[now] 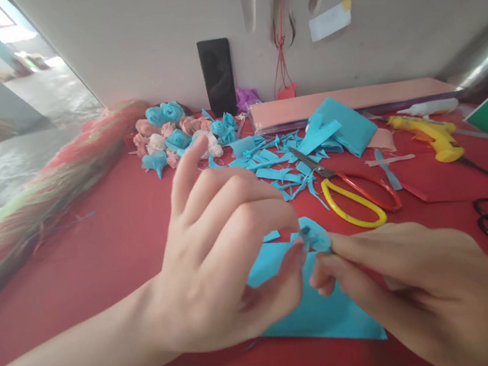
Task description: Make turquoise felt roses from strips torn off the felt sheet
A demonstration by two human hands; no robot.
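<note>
Blue paper (318,239), pinched between the fingertips of both hands above the blue sheet (331,310), is best rolled snugly, left hand (230,246) steadying its end while right hand (405,281) turns gently.

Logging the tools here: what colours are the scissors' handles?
The scissors have one yellow handle and one red, seen best in the head view.

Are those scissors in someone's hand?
No, the scissors lie on the red table, with their blades over blue scraps.
</note>
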